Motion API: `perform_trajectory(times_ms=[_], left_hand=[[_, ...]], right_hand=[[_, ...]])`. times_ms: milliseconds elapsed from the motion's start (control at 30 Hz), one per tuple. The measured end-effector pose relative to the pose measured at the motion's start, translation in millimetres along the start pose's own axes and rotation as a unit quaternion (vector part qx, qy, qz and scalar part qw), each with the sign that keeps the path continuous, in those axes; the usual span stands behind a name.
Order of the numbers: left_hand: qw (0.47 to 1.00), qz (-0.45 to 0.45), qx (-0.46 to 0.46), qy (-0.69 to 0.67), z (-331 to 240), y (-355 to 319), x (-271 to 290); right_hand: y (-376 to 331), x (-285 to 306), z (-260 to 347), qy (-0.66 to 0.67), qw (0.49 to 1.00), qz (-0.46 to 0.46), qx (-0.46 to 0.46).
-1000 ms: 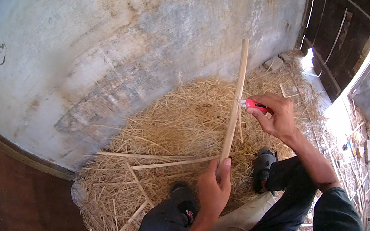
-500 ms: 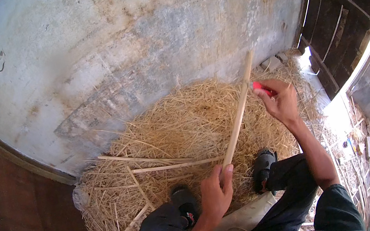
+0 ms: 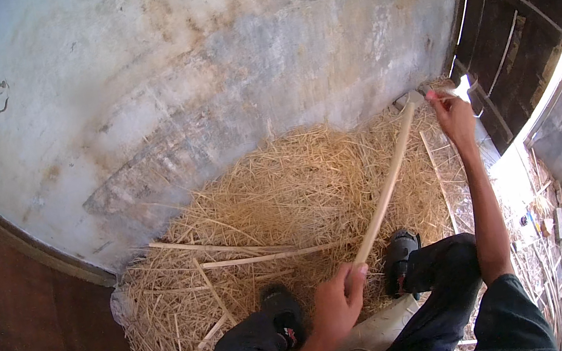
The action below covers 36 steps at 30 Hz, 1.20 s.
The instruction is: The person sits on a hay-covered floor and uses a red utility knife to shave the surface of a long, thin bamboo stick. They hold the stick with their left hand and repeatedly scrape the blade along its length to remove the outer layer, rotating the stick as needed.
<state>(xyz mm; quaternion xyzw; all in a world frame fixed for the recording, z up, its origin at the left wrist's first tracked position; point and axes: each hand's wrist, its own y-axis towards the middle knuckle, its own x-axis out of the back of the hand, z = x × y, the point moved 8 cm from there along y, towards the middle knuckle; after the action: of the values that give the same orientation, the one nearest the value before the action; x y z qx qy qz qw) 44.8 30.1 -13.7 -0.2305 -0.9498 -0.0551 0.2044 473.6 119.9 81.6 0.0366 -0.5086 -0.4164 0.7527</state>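
A long pale bamboo strip (image 3: 390,186) slants up and to the right in front of me, over the floor of shavings. My left hand (image 3: 339,306) is closed around its near end. Close to the strip's far end, my right hand (image 3: 457,118) pinches what looks like a small red-handled knife (image 3: 431,95). Motion smears the tool, and its blade cannot be made out. A thin pale shaving (image 3: 472,97) seems to trail beside the right hand.
Straw-like shavings (image 3: 281,175) cover the floor around my shoes (image 3: 402,255). Loose strips (image 3: 273,256) lie across them. A stained wall (image 3: 207,98) rises ahead, dark planks (image 3: 517,21) stand at the right, and a brown panel (image 3: 34,309) is at the left.
My right hand has moved away from me and right with the red-handled knife, toward the strip's far end. The strip has swung down to the right, its near end shifting slightly right.
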Motion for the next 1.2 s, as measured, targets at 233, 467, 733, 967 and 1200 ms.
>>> perform_trajectory(times_ms=[233, 467, 733, 967, 1200], left_hand=[[0.997, -0.079, -0.012, 0.016, 2, 23, 31], [0.993, -0.115, -0.014, -0.026, -1, 27, 38], [0.987, -0.148, -0.022, -0.064, -9, 33, 38], [0.984, -0.16, -0.06, -0.054, -11, 37, 38], [0.98, -0.182, -0.075, -0.018, -18, 37, 42]], right_hand=[[-101, -132, -27, -0.162, 0.835, 0.502, 0.157], [-92, -24, 103, 0.109, 0.971, 0.174, 0.126], [-185, 4, 182, 0.212, 0.883, 0.183, 0.376], [-208, -10, 187, 0.211, 0.865, 0.168, 0.424], [-207, -9, 186, 0.193, 0.882, 0.158, 0.399]])
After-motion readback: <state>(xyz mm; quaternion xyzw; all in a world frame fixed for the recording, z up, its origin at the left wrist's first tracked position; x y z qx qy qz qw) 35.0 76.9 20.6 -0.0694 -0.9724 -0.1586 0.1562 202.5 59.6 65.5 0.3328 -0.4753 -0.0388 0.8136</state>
